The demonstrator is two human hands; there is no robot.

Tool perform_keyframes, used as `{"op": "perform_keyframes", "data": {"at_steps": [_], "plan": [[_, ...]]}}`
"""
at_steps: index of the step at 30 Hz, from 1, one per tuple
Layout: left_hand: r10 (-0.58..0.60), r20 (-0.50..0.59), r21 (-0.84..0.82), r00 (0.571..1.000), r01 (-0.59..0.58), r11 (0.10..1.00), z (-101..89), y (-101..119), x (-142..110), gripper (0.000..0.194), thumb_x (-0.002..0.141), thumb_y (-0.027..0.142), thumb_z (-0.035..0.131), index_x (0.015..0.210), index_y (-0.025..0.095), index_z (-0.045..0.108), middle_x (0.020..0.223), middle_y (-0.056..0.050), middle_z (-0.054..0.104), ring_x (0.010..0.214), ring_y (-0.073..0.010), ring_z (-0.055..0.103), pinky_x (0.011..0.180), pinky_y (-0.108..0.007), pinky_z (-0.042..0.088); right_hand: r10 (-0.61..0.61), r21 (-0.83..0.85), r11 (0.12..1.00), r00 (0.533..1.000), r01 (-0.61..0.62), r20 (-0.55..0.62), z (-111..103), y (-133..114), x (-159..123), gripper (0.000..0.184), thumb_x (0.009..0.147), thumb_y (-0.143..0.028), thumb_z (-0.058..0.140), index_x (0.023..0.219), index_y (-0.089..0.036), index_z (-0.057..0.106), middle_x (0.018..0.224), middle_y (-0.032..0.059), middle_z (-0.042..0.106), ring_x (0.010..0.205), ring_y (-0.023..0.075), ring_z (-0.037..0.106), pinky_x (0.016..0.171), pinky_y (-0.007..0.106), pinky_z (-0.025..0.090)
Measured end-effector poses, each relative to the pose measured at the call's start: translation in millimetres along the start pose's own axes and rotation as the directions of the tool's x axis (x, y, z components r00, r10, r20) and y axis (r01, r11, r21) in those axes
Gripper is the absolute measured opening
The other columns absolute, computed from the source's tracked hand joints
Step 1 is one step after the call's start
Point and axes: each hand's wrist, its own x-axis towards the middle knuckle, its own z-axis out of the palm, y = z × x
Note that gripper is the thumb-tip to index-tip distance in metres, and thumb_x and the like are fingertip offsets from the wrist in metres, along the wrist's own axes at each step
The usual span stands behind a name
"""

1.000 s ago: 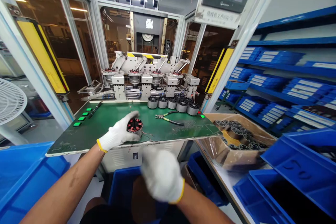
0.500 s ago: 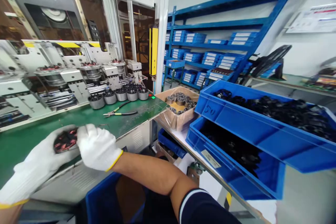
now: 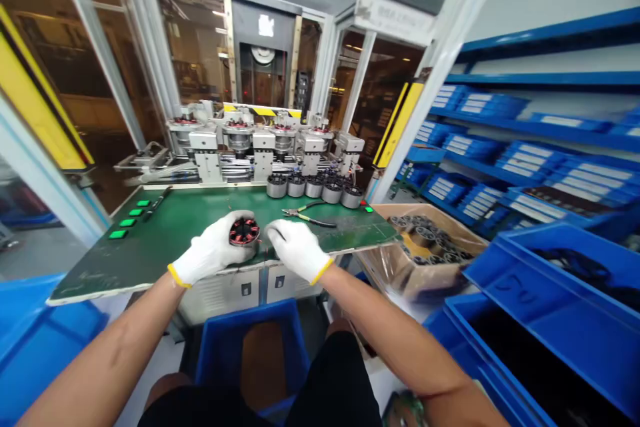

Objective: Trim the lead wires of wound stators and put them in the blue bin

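My left hand, in a white glove, is wrapped round a motor stator with a grey metal ring, black insulation and reddish copper windings. It holds the stator over the front of the green worktop, wound face up. Just right of it, my gloved right hand is closed, thumb and fingers pinched together; what they pinch, if anything, is too small to tell. Behind my right hand lie cutting pliers with green and black handles. Several grey stators stand in a group along the back of the worktop.
A winding machine spans the back of the worktop. Green buttons sit at the left. A cardboard box of metal rings and stacked blue bins stand at the right. Beneath the worktop edge is a blue crate.
The view has swung left, bringing the whole worktop into sight. My right hand has come off the stator's edge and is now slightly apart to its right; my left hand still holds the stator.
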Motion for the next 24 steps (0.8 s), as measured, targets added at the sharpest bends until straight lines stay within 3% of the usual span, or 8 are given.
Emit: {"op": "perform_keyframes", "data": {"at_steps": [3,5,7,10,13,18,21,24], "plan": [[-0.033,0.006,-0.003,0.999,0.033,0.999,-0.4,3,1,0.069,0.059,0.037,0.066,0.124,0.017,0.049,0.11,-0.006,0.063,0.096,-0.0233,0.063,0.087,-0.035,0.05,-0.313,-0.488,0.823,0.949,0.292,0.04,-18,-11,-4,0.029,0.095,-0.025,0.031,0.102,-0.017,0.058,0.096,0.0107,0.058,0.088,0.0226,0.055,0.073,0.035,0.041],[-0.043,0.012,0.014,0.999,0.043,0.999,0.4,1,3,0.072,0.055,0.031,0.066,0.123,0.016,0.049,0.113,-0.008,0.063,0.098,-0.0244,0.062,0.089,-0.036,0.049,-0.394,-0.607,0.682,0.904,0.407,0.164,-23,-22,0,0.03,0.095,-0.028,0.032,0.096,-0.015,0.058,0.091,0.0113,0.058,0.085,0.0246,0.056,0.071,0.037,0.042],[-0.028,0.022,0.003,0.999,0.028,1.0,1.7,-3,4,0.072,0.055,0.029,0.066,0.124,0.017,0.049,0.114,-0.007,0.063,0.098,-0.0242,0.062,0.088,-0.035,0.049,-0.313,-0.547,0.764,0.938,0.342,0.149,-19,-27,10,0.029,0.094,-0.033,0.039,0.093,-0.013,0.06,0.092,0.0129,0.059,0.085,0.0249,0.057,0.071,0.036,0.043],[-0.002,0.015,-0.04,1.0,0.002,0.999,1.9,-7,2,0.068,0.061,0.035,0.067,0.124,0.021,0.048,0.109,-0.004,0.063,0.093,-0.0218,0.063,0.083,-0.034,0.051,-0.018,-0.197,0.98,0.995,0.037,0.099,-5,-18,23,0.03,0.094,-0.029,0.039,0.09,-0.01,0.061,0.085,0.0122,0.063,0.074,0.0182,0.06,0.066,0.028,0.044],[0.008,0.015,-0.063,1.0,-0.007,0.998,-0.5,-4,-1,0.064,0.062,0.035,0.067,0.122,0.021,0.049,0.107,-0.003,0.063,0.093,-0.0204,0.063,0.083,-0.032,0.05,0.118,0.007,0.993,0.984,-0.12,0.133,10,-6,17,0.055,0.1,-0.03,0.013,0.087,-0.008,0.062,0.068,0.0082,0.062,0.053,0.0115,0.056,0.054,0.022,0.042],[0.029,0.019,-0.077,0.999,-0.028,0.997,-2.9,-1,-2,0.063,0.062,0.033,0.065,0.121,0.019,0.05,0.109,-0.004,0.063,0.093,-0.0205,0.063,0.084,-0.032,0.05,-0.113,-0.236,0.97,0.965,0.056,-0.236,21,-10,-15,0.043,0.099,-0.039,0.026,0.114,-0.015,0.059,0.104,0.0119,0.064,0.088,0.0185,0.061,0.076,0.028,0.045],[0.046,0.023,-0.08,0.999,-0.044,0.996,-5.0,-5,-1,0.065,0.06,0.031,0.068,0.121,0.02,0.051,0.111,-0.003,0.063,0.096,-0.0209,0.062,0.086,-0.032,0.05,-0.088,-0.511,0.86,0.977,-0.024,-0.195,28,-19,-21,0.036,0.096,-0.026,0.028,0.115,-0.017,0.057,0.1,0.0138,0.061,0.085,0.0235,0.058,0.072,0.034,0.042],[0.07,0.096,-0.093,0.993,-0.061,0.994,-11.6,-8,-1,0.064,0.058,0.029,0.069,0.12,0.021,0.054,0.113,-0.003,0.062,0.101,-0.0224,0.06,0.091,-0.034,0.048,0.021,-0.259,0.964,0.983,-0.068,-0.182,37,-24,-22,0.03,0.094,-0.028,0.033,0.095,-0.016,0.061,0.08,0.0087,0.057,0.074,0.0191,0.054,0.068,0.031,0.04]]}}
